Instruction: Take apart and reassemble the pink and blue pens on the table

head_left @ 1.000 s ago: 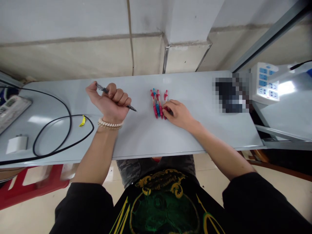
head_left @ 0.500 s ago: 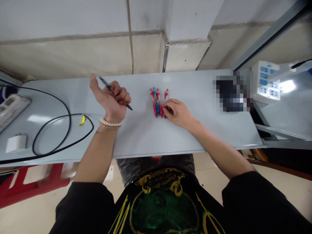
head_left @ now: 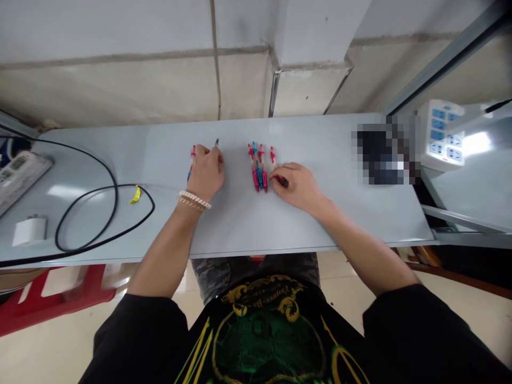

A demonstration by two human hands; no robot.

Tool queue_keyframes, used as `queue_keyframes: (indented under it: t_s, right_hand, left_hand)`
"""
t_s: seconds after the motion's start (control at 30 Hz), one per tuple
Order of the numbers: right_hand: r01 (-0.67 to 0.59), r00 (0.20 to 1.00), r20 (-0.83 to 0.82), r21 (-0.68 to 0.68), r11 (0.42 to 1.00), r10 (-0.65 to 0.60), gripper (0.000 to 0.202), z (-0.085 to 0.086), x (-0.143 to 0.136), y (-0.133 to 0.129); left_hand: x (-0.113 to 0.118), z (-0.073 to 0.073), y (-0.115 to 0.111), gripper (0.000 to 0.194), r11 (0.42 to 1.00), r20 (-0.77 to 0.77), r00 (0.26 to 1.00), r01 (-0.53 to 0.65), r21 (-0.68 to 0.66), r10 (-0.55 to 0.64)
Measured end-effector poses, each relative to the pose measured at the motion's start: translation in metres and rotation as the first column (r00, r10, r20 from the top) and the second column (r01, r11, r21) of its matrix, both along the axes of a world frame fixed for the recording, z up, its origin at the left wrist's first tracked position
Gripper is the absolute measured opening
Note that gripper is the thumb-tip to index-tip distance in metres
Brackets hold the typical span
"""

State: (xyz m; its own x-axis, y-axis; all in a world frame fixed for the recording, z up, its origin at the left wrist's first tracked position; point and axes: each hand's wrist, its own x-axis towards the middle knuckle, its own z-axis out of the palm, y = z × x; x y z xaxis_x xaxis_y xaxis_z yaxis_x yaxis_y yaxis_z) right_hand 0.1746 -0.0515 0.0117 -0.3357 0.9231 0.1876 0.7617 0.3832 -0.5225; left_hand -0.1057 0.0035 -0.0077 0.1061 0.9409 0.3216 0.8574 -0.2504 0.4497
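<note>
My left hand [head_left: 208,173] is palm down on the table, fingers curled over a dark pen whose tip [head_left: 217,142] sticks out past the fingertips. Partly hidden along its left side lies a pen with a pink top and a blue lower end [head_left: 192,153]. My right hand [head_left: 299,185] pinches the near end of a red-and-clear pen [head_left: 273,154]. Just left of it, side by side, lie two pink-red pens, the left one [head_left: 254,173] and the right one [head_left: 264,176], with a blue pen [head_left: 259,178] between them.
On the left are a looped black cable [head_left: 116,213] with a yellow tag [head_left: 135,195], a white charger [head_left: 29,231] and a power strip [head_left: 24,173]. To the right, a blurred dark object [head_left: 378,157] lies near another power strip [head_left: 442,133]. A wall stands behind the table [head_left: 240,229].
My left hand has turned from palm up to palm down and moved right and lower with the dark pen. A pink-and-blue pen now shows beside it. My right hand has barely shifted.
</note>
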Motion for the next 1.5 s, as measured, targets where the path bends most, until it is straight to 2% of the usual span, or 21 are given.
queue_keyframes:
  t_s: [0.17, 0.53, 0.8, 0.97, 1.3, 1.5]
  right_hand:
    - [0.028, 0.998, 0.059, -0.056, 0.998, -0.025, 0.019, 0.004, 0.000, -0.002]
    - [0.026, 0.995, 0.103, -0.114, 0.993, -0.014, 0.021, 0.008, -0.001, -0.002]
    - [0.014, 0.999, 0.047, -0.051, 0.999, -0.012, 0.017, -0.001, 0.002, 0.000]
    - [0.003, 1.000, 0.029, -0.038, 0.999, -0.002, 0.017, -0.002, 0.002, 0.000]
    - [0.013, 1.000, 0.006, -0.028, 1.000, -0.013, 0.016, -0.003, 0.002, 0.000]
    - [0.078, 0.983, -0.168, 0.055, 0.995, -0.068, 0.013, -0.006, 0.002, 0.000]
  left_hand:
    - [-0.005, 0.007, -0.001, 0.019, 0.989, -0.108, 0.985, -0.141, -0.043, 0.136]
    - [0.004, 0.027, -0.010, 0.026, 0.962, -0.234, 0.949, -0.243, -0.124, 0.210]
    - [0.003, 0.025, -0.010, 0.022, 0.960, -0.149, 0.956, -0.266, -0.091, 0.251]
    - [0.000, 0.020, -0.009, 0.020, 0.971, -0.146, 0.960, -0.239, 0.008, 0.237]
    - [0.006, 0.024, -0.011, 0.024, 0.960, -0.133, 0.956, -0.271, -0.070, 0.260]
    - [0.007, 0.026, -0.012, 0.024, 0.969, -0.010, 0.969, -0.246, -0.020, 0.245]
